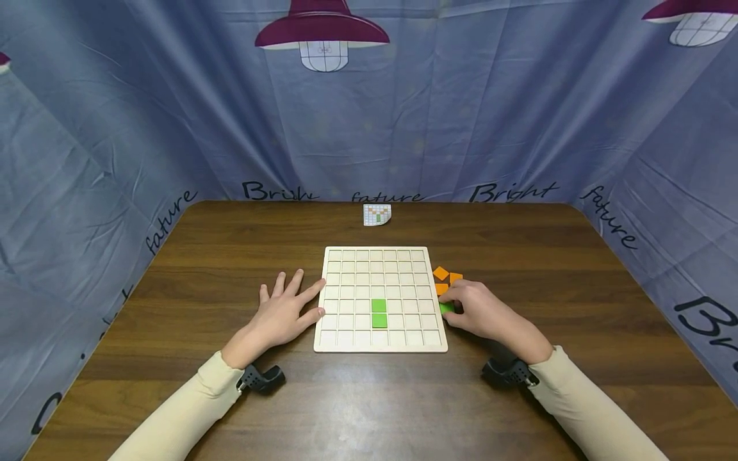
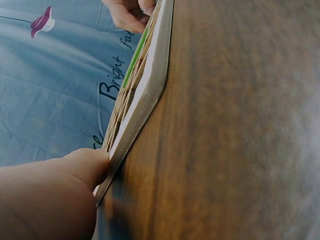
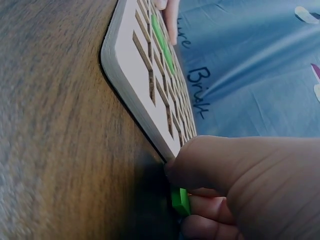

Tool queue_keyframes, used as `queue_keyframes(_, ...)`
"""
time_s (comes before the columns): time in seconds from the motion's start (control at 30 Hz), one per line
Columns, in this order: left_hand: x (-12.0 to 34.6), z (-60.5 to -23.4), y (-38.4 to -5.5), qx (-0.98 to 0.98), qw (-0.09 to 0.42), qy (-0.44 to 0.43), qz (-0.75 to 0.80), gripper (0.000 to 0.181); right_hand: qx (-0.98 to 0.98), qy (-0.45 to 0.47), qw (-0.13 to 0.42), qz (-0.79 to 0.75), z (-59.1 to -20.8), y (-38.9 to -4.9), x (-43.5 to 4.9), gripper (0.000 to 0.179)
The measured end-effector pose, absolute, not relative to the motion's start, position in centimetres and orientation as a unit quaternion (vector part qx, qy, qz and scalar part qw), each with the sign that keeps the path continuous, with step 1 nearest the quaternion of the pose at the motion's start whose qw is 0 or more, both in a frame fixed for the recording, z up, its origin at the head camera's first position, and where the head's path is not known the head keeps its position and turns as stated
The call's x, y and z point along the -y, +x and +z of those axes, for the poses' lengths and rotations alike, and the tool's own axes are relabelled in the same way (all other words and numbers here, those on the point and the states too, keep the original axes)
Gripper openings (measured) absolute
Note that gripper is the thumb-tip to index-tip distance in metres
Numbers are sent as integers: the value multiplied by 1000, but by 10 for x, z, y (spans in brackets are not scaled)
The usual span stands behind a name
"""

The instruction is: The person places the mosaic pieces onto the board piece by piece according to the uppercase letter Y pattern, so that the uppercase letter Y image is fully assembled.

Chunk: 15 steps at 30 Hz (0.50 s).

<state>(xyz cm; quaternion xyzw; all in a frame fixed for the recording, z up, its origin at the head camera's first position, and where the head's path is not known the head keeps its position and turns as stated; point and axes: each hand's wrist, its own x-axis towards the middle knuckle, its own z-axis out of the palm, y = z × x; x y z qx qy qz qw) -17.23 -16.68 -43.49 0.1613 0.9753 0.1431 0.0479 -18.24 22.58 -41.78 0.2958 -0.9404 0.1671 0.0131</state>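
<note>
A pale wooden grid board (image 1: 348,306) lies flat in the middle of the table. Two green square tiles (image 1: 378,306) sit in neighbouring cells of one column, one below the other. My left hand (image 1: 281,315) is spread on the table, its index finger and thumb touching the board's left edge. Beside the right edge, my right hand (image 1: 481,310) has its thumb and fingers closed round another green tile (image 3: 180,201), partly hidden by them. Several orange tiles (image 1: 441,273) lie just beyond that hand, next to the board.
Behind the board, a small paper card (image 1: 377,215) with a printed coloured grid lies near the far edge of the brown wooden table (image 1: 242,237). A blue printed curtain (image 1: 398,128) surrounds the back and sides.
</note>
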Motion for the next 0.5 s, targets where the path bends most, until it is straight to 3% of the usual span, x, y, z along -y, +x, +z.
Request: queue_keyframes(0.5,166,-434,-172,-975,51,158,148,60,939,293,32,174,-417,-184,-227,19)
